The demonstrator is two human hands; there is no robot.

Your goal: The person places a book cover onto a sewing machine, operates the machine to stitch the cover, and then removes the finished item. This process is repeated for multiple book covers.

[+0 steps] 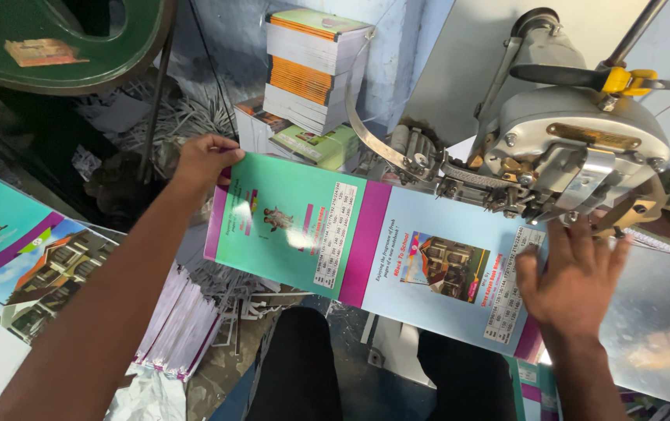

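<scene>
Work surface: your metal plate (655, 312) shows bare and shiny at the right, sloping under the machine.
Room: cramped corner, blue wall behind; paper trimmings (187, 117) heaped on the floor; a dark green machine edge (77, 62) at top left.
Stacks: bound books (315, 66) piled against the wall; printed covers (31, 265) spread at your left, trimmed sheets (179, 320) just beside them.
Machine: grey stitching head (577, 140) with a yellow-tipped lever (627, 78), sitting over the cover's right end.
Cover sheet (374, 245): long, glossy, laid open across your lap and onto the plate; teal panel left, pale blue panel right, magenta band between; small pictures and number tables printed on it.
Left hand (202, 160): pinches the cover's far left corner, fingers curled over the edge.
Right hand (577, 273): flat, fingers spread wide, pressing the cover's right end just under the stitching head.
</scene>
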